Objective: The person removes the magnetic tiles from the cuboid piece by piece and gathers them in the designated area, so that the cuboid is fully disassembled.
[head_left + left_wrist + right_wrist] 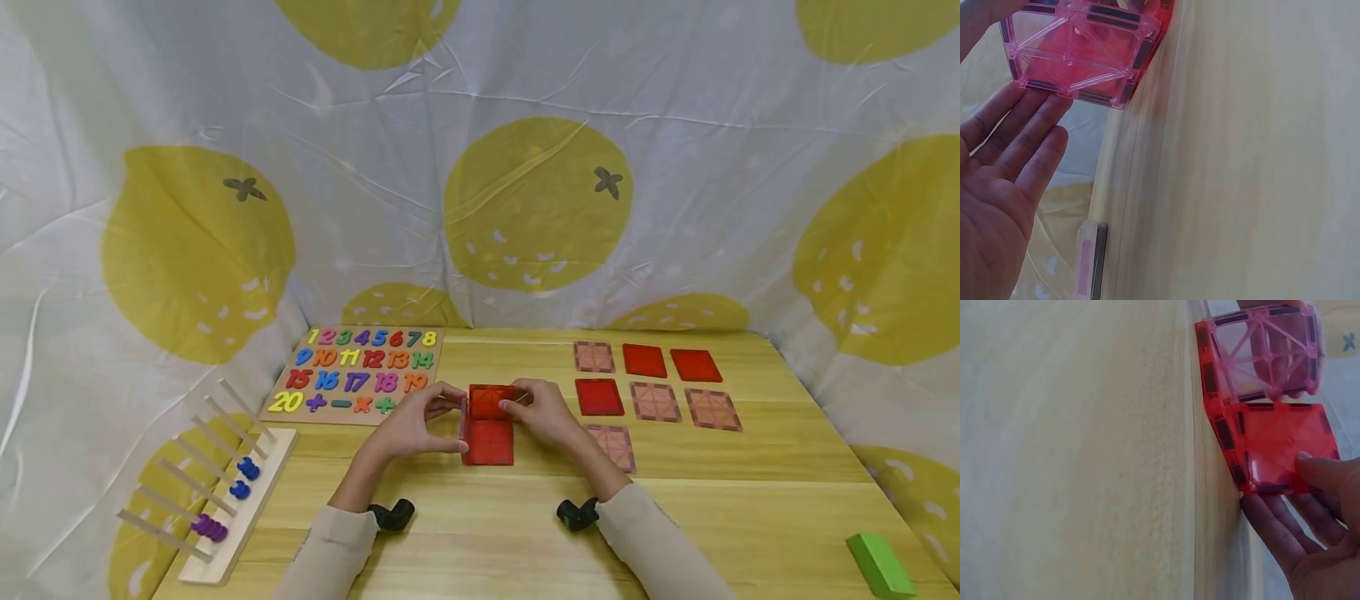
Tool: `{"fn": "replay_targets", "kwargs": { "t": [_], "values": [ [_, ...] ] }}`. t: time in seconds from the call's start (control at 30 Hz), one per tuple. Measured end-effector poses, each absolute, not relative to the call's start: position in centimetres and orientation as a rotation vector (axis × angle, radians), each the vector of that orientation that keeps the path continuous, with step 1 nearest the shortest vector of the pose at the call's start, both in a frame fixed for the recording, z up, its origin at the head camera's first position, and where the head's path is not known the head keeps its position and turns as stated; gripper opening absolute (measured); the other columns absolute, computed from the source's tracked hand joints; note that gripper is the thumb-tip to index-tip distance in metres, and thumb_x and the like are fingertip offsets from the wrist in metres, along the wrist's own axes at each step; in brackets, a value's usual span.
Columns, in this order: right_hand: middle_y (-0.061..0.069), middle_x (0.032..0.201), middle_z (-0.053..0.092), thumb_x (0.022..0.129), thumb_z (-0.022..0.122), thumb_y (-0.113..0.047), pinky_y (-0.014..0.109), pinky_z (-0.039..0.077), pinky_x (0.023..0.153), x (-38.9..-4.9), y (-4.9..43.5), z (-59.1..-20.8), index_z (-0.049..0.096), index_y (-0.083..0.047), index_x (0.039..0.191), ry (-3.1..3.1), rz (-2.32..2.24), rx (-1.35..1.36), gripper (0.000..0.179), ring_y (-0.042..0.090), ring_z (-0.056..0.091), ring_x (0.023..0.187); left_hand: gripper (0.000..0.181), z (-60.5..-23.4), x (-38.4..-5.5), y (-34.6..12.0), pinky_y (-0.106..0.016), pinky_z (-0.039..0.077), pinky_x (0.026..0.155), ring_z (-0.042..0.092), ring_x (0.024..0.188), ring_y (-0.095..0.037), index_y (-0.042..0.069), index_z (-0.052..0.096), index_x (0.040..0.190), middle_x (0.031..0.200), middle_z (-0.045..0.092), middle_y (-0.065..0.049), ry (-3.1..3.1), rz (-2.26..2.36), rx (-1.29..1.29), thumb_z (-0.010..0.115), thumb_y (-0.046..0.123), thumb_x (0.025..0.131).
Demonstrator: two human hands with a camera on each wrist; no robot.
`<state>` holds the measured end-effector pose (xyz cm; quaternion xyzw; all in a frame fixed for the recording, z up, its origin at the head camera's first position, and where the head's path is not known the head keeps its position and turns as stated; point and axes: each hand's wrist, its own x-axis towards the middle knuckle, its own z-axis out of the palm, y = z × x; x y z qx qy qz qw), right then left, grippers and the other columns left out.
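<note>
A red square magnetic tile [490, 444] lies flat on the wooden table. Along its back edge stands a second red magnetic tile [1282, 440], pinched between the thumb and fingers of my right hand [546, 410]. At its left edge a pink see-through magnetic tile [1069, 59] stands upright. My left hand [416, 423] holds this pink tile by opposite edges, thumb near the front and fingers toward the back. In the right wrist view, the two standing tiles meet at a corner above the flat one.
Several red and pink tiles [599, 397] lie in rows on the right. A number puzzle board [360, 371] is at the back left, with a peg stacker [243, 508] carrying blue and purple rings before it. A green block [879, 565] lies front right. Lemon-print cloth [525, 83] hangs behind.
</note>
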<state>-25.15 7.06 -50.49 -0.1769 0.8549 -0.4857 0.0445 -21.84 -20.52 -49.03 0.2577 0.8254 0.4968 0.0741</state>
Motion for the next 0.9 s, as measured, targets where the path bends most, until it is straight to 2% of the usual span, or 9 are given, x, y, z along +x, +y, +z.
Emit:
{"fn": "replay_targets", "kwargs": {
  "t": [0.17, 0.27, 0.43, 0.5, 0.73, 0.9],
  "values": [
    [0.004, 0.094, 0.074, 0.098, 0.072, -0.021, 0.028, 0.060, 0.072, -25.2, 7.1, -50.4, 0.074, -0.011, 0.104, 2.618, -1.568, -0.496, 0.012, 0.016, 0.071, 0.077, 0.069, -49.0, -21.9, -20.4, -0.041, 0.047, 0.115, 0.063, 0.129, -0.024, 0.013, 0.059, 0.134, 0.134, 0.064, -0.009, 2.469, 1.497, 0.766, 0.094, 0.023, 0.076],
    [0.004, 0.093, 0.074, 0.099, 0.072, -0.022, 0.029, 0.060, 0.070, -25.2, 7.2, -50.1, 0.073, -0.011, 0.104, 2.616, -1.590, -0.455, 0.012, 0.017, 0.071, 0.072, 0.071, -49.1, -21.9, -20.4, -0.044, 0.045, 0.116, 0.062, 0.130, -0.029, 0.006, 0.057, 0.136, 0.136, 0.063, -0.015, 2.450, 1.517, 0.759, 0.094, 0.017, 0.076],
    [0.003, 0.090, 0.073, 0.098, 0.073, -0.021, 0.028, 0.059, 0.066, -25.2, 7.7, -49.8, 0.074, -0.011, 0.103, 2.642, -1.602, -0.447, 0.012, 0.014, 0.069, 0.069, 0.071, -49.2, -22.0, -20.5, -0.042, 0.046, 0.116, 0.062, 0.130, -0.027, 0.008, 0.058, 0.136, 0.136, 0.063, -0.014, 2.448, 1.516, 0.762, 0.094, 0.018, 0.076],
    [0.003, 0.089, 0.073, 0.097, 0.073, -0.021, 0.027, 0.059, 0.064, -25.3, 8.0, -49.7, 0.074, -0.010, 0.103, 2.648, -1.606, -0.459, 0.012, 0.013, 0.068, 0.069, 0.069, -49.1, -22.0, -20.5, -0.040, 0.046, 0.116, 0.063, 0.129, -0.024, 0.010, 0.058, 0.134, 0.135, 0.064, -0.012, 2.457, 1.507, 0.769, 0.094, 0.021, 0.076],
    [0.006, 0.092, 0.074, 0.098, 0.072, -0.023, 0.027, 0.059, 0.064, -25.0, 9.3, -49.1, 0.073, -0.010, 0.104, 2.645, -1.612, -0.490, 0.014, 0.015, 0.070, 0.072, 0.070, -49.1, -22.0, -20.5, -0.040, 0.046, 0.116, 0.063, 0.129, -0.025, 0.010, 0.058, 0.135, 0.137, 0.063, -0.015, 2.451, 1.519, 0.790, 0.094, 0.024, 0.076],
    [0.010, 0.101, 0.073, 0.098, 0.072, -0.023, 0.029, 0.063, 0.069, -24.6, 10.4, -48.8, 0.072, -0.007, 0.113, 2.623, -1.638, -0.460, 0.021, 0.018, 0.075, 0.079, 0.070, -49.2, -22.0, -20.4, -0.038, 0.046, 0.116, 0.063, 0.129, -0.023, 0.012, 0.058, 0.134, 0.137, 0.063, -0.014, 2.455, 1.510, 0.773, 0.095, 0.024, 0.075]
  ]
}}
